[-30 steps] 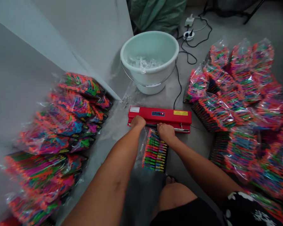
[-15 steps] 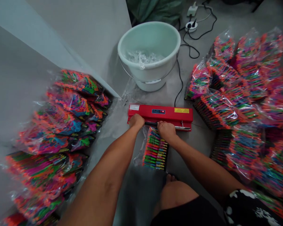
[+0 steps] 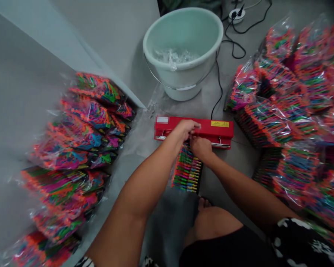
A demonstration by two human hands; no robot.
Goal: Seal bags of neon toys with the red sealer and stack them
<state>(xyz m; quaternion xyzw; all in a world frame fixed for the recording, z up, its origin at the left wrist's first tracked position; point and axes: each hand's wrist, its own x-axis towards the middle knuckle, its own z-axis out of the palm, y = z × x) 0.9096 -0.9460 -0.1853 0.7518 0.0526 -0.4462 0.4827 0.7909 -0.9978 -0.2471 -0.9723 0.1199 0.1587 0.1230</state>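
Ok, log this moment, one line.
left hand: over red machine | right hand: at machine's front edge | colourful bundle: in front of machine | bucket: beyond machine, holding clear plastic

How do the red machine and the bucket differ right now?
Shape: the machine is long and low; the bucket is round and taller.
Colour: the machine is red with a yellow label; the bucket is pale green-white.
Hands: the left hand is over the machine and the right hand at its front edge; neither hand is at the bucket.
Shared: both stand on the floor.
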